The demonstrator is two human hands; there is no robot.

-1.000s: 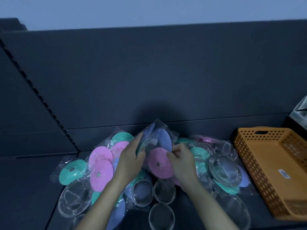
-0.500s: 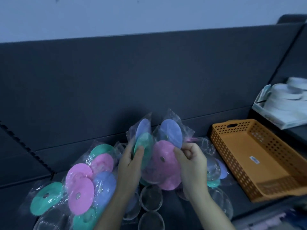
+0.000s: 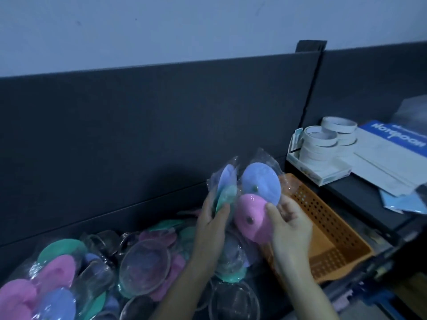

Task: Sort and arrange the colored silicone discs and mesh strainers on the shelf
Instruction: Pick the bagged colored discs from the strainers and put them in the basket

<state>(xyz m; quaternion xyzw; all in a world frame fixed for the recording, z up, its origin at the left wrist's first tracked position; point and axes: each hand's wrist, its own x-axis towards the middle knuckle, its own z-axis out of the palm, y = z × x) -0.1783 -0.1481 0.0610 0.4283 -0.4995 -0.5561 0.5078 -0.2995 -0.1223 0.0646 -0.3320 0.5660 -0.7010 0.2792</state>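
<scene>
Held up clear of the shelf heap [image 3: 145, 266], likely for comparing colours: blue-green disc packet [image 3: 227, 188] clamped by curled fingers of left hand [image 3: 212, 224], blue-pink disc packet [image 3: 258, 192] pinched by fingers of right hand [image 3: 288, 227], beside orange basket [image 3: 323, 227].

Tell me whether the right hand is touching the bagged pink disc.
Touching. The head view shows the right hand with its thumb lying on the bagged pink disc at its right edge, no gap.

Orange basket [image 3: 323, 218] near tape rolls [image 3: 320, 144]
</scene>
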